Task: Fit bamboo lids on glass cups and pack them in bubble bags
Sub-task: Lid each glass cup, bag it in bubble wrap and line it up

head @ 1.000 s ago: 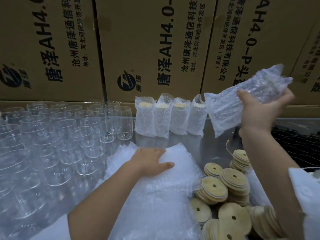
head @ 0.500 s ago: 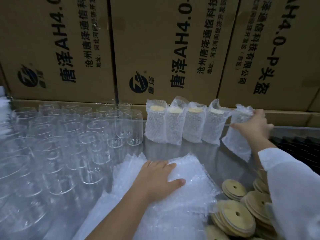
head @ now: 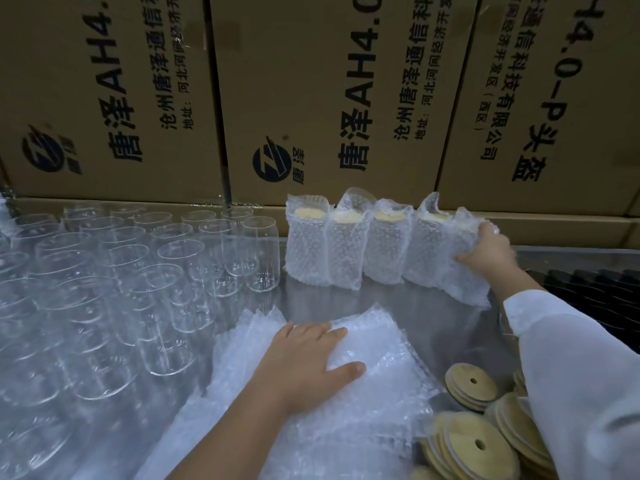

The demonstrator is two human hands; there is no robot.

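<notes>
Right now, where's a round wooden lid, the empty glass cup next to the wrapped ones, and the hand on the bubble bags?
bamboo lid (head: 460, 385): head view, its top face beside the hole.
glass cup (head: 260, 258): head view, its side wall.
left hand (head: 308, 365): head view, the back of the hand.

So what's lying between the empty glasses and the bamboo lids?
A stack of flat bubble bags lies there on the metal table, seen in the head view.

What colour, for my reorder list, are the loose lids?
The lids are pale tan, each with a centre hole; head view.
</notes>
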